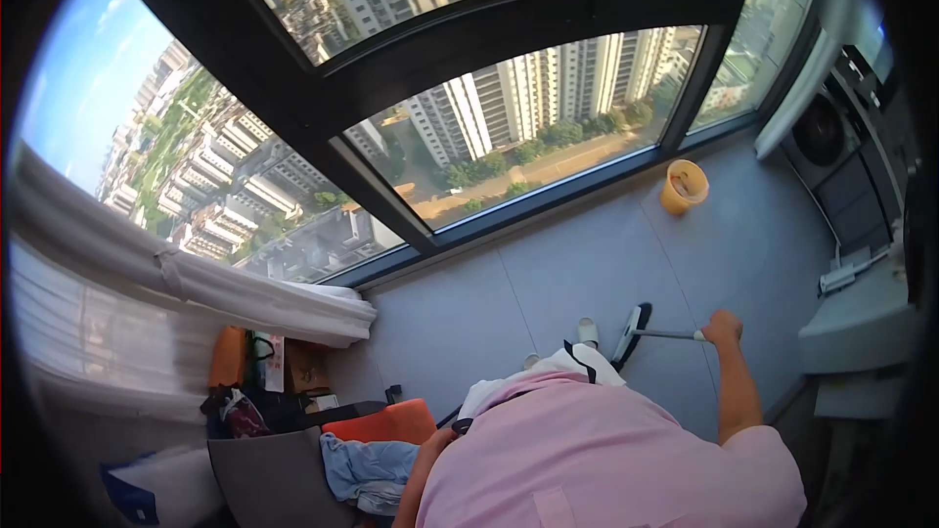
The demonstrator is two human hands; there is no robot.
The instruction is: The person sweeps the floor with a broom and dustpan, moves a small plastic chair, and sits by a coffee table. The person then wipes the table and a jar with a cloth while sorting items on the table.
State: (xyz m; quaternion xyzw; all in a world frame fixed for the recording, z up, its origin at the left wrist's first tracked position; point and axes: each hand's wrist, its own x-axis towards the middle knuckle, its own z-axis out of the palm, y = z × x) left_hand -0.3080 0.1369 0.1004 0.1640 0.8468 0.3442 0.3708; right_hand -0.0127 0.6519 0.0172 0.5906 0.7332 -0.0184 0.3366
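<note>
My right hand (722,327) is wrapped round the handle of a broom (665,334), out to the right of my body. The broom's head, dark bristles with a pale edge (633,332), rests on the grey tiled floor beside my light slipper (588,331). My left hand (440,438) is low at my left side, close to my pink shirt. Its fingers look curled at a small black piece (462,425), whose remainder is hidden by my body. Just left of that hand lie an orange cushion (386,422) and light blue clothing (367,469) on a grey chair (264,479).
A yellow bucket (684,188) with something inside stands near the window. White curtains (274,303) hang at the left, above bags and boxes (269,362). A front-loading washing machine (822,132) and a white cabinet (856,332) line the right side.
</note>
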